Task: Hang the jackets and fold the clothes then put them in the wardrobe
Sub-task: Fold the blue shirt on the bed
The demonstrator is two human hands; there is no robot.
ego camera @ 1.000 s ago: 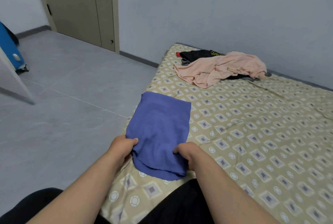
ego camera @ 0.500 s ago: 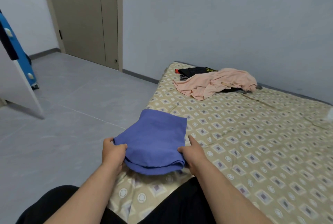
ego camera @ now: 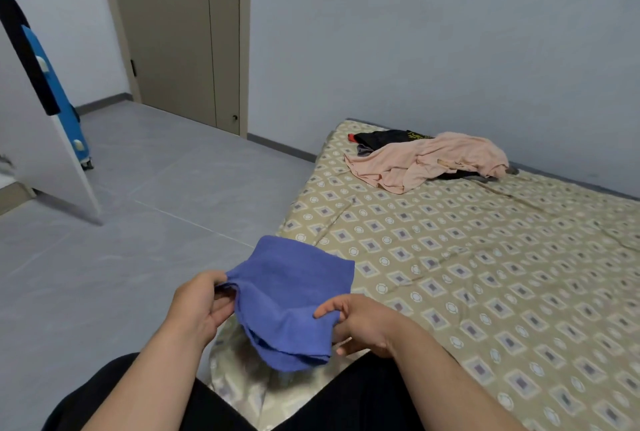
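A folded blue garment (ego camera: 291, 299) is lifted off the near corner of the patterned mattress (ego camera: 485, 274). My left hand (ego camera: 199, 306) grips its left edge and my right hand (ego camera: 360, 321) pinches its right edge, thumb on top. At the far end of the mattress lies a pile of unfolded clothes: a peach garment (ego camera: 429, 160) on top of a black one (ego camera: 384, 137). An open white wardrobe door (ego camera: 45, 160) stands at the left edge of the view; the wardrobe's inside is out of sight.
Grey tiled floor (ego camera: 145, 215) stretches between the mattress and the wardrobe door. A blue suitcase (ego camera: 57, 91) stands behind that door. A closed beige room door (ego camera: 180, 32) is in the far wall. My black-clad legs (ego camera: 131, 396) are at the bottom.
Both hands have lifted the folded blue garment off the mattress and drawn it toward me and slightly left. The view has risen, showing more of the door and wall.
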